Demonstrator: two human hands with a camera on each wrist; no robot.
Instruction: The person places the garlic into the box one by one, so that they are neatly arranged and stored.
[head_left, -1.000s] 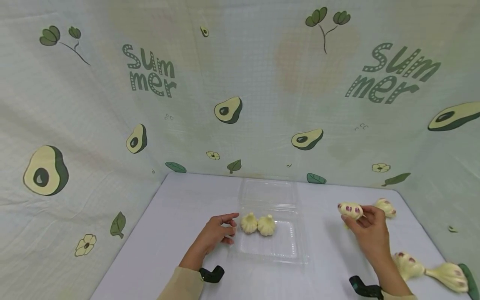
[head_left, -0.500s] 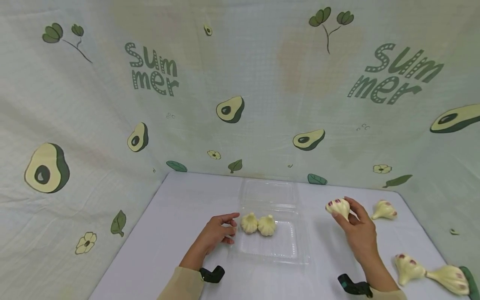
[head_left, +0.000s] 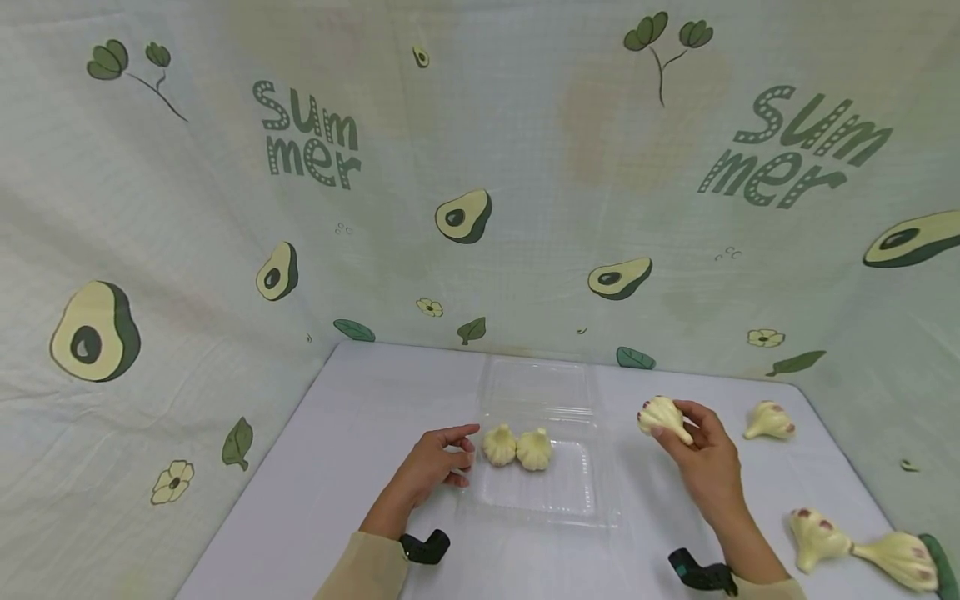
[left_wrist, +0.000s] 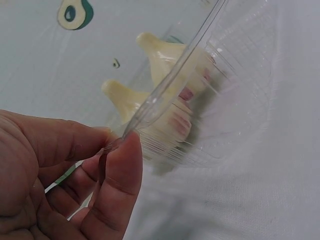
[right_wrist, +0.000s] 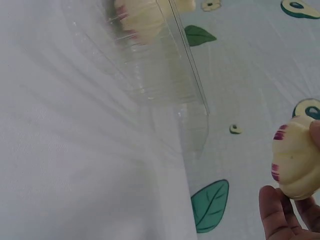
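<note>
My left hand (head_left: 435, 461) pinches the left rim of a clear plastic clamshell box (left_wrist: 170, 80) between thumb and fingers. The box lies on the table with its lid folded back. Two garlic bulbs, one on the left (head_left: 498, 446) and one on the right (head_left: 534, 450), sit side by side in its left back part. Right of the box, my right hand (head_left: 708, 462) grips a third garlic bulb (head_left: 663, 418) above the table. Purple-red marks show on that bulb's base in the right wrist view, where the hand is partly cut off by the frame edge.
Another garlic bulb (head_left: 769, 420) lies at the far right of the white table (head_left: 360, 400). Two more, a near bulb (head_left: 817, 537) and its neighbour (head_left: 900, 558), lie at the front right edge. A printed cloth (head_left: 525, 167) walls the table's back and sides.
My right hand has carried its garlic bulb left toward the box, away from the bulb at the far right, and the bulb has turned. The left hand stays at the box rim.
</note>
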